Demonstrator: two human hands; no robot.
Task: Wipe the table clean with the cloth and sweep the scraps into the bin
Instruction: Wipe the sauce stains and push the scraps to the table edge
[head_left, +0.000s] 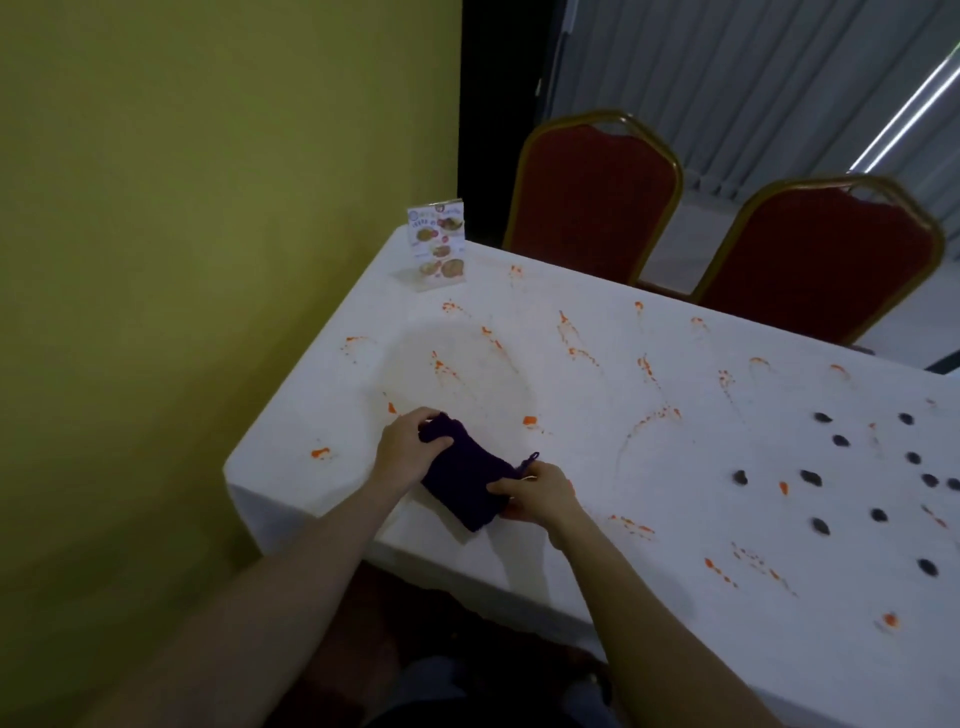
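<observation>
Fingers (434, 444) of left hand (405, 447) grip cloth (467, 480) far end | right hand (537, 493) pinches near corner | on table (675, 467)

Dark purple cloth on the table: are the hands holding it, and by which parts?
Yes. The left hand grips the far end of the dark purple folded cloth; the right hand pinches its near right edge.

A flat olive-yellow wall (208, 208) fills the nine o'clock side, ending at a dark vertical strip (493, 119) near twelve. Toward one and two o'clock, pale ribbed panelling (737, 78) carries a bright slanting bar of light (904, 98). Two red-upholstered chairs with gold frames, one nearer the wall (592, 192) and one further right (826, 254), stand side by side. The floor at six o'clock is dark and unclear.
</observation>
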